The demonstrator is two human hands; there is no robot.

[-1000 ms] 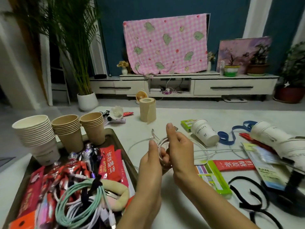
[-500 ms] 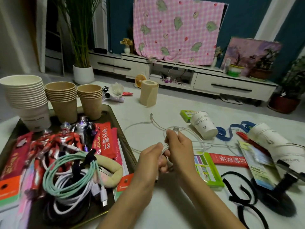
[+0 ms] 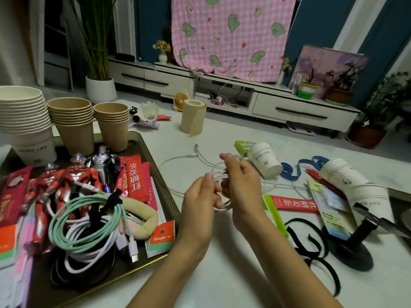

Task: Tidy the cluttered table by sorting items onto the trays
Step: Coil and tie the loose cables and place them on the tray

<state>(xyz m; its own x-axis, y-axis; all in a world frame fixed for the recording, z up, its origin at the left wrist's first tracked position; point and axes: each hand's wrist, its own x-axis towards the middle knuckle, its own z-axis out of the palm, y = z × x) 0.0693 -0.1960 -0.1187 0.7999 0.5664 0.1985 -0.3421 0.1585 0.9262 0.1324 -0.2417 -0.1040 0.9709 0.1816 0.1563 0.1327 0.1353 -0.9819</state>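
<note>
At far left a tray (image 3: 169,196) with a gold rim sits on the white table (image 3: 222,274). At its far edge stand a stack of white paper cups (image 3: 24,121) and two stacks of brown cups (image 3: 73,127), all upright with mouths up. Nearer lie red toy figures (image 3: 73,176), red sachets (image 3: 133,176) and a coiled mint-green cable (image 3: 84,221) over white ones.

Just right of the tray, above the table, the left hand (image 3: 200,203) and right hand (image 3: 242,187) both grip a white cable (image 3: 200,157), partly wound into loops between them; the fingers of each are curled closed on the loops. The cable's free length runs away from the hands, toward the far left, with its plug end lying on the table near the tray's far corner.

Further right a white cup (image 3: 264,161) lies on its side, mouth pointing toward the near right, beside a blue ribbon (image 3: 298,167). A second stack of white cups (image 3: 358,187) lies tipped at far right, next to a black stand (image 3: 355,245)
</note>
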